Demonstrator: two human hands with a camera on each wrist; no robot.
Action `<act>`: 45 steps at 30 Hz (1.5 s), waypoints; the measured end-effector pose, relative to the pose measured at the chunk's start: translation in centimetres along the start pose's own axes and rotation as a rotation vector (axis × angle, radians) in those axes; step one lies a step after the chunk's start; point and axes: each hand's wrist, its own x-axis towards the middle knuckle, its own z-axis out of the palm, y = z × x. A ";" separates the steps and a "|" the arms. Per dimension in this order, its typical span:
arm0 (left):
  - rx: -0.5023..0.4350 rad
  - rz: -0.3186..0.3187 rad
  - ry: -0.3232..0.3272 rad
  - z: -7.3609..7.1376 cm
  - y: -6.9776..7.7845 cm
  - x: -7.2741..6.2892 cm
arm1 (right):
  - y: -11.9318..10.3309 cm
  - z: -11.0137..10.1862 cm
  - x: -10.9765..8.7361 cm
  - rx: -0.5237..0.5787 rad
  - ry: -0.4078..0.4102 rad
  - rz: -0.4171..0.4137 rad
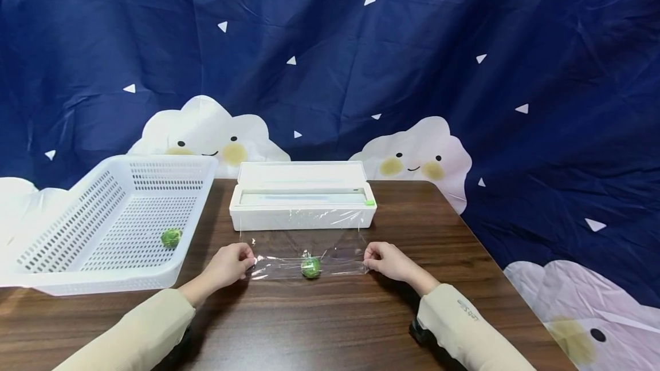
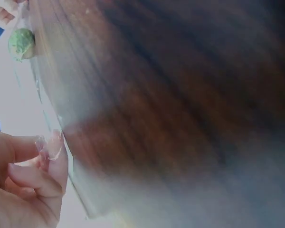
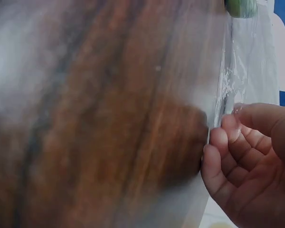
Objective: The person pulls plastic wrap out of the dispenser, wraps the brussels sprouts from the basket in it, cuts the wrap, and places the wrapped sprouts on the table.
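Sleeves (image 1: 135, 331) nearest, left hand (image 1: 230, 261) and right hand (image 1: 390, 259) each pinching film (image 1: 281, 268), green ball (image 1: 310, 268) between them. Film's pulled out but looks uncut at the far box (image 1: 268, 220), ball not wrapped yet.

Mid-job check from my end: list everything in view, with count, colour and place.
Leafy balls: 2, green; one inside the basket, one at the clear film, between the hands
Clear film: 1, transparent, stretching from the box toward the person
Box: 1, white, lid up, at the table's far edge
Tab: 1, bright green, box's right end
Basket: 1, white, perforated, left on the table
Table: 1, brown wood-grain, beneath everything
Cloth: dark blue, white clouds and triangles, behind
Sleeves: 2, cream, on both arms
Left hand: 1, bare, pinching film's left side
Right hand: 1, bare, pinching film's right side
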 end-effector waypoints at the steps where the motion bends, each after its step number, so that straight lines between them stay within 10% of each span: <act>1: 0.030 -0.001 0.003 0.0 0.0 0.0 | 0.0 0.0 0.0 -0.019 0.003 -0.010; 14: 0.172 0.001 -0.002 0.5 -0.1 0.0 | -0.8 0.2 0.2 -0.256 0.026 -0.008; 31: 0.118 0.054 0.003 -1.3 0.0 0.1 | -1.2 -1.5 -0.4 -0.250 0.078 -0.097; 35: 0.102 0.162 0.068 -0.8 1.5 0.2 | -2.7 -1.3 -0.3 -0.236 0.167 -0.145; 41: 0.078 0.489 0.075 1.4 4.5 0.2 | -5.3 0.2 0.6 -0.093 0.193 -0.267; 45: 0.137 0.554 0.023 2.9 5.7 0.3 | -6.6 1.9 1.2 -0.016 0.139 -0.322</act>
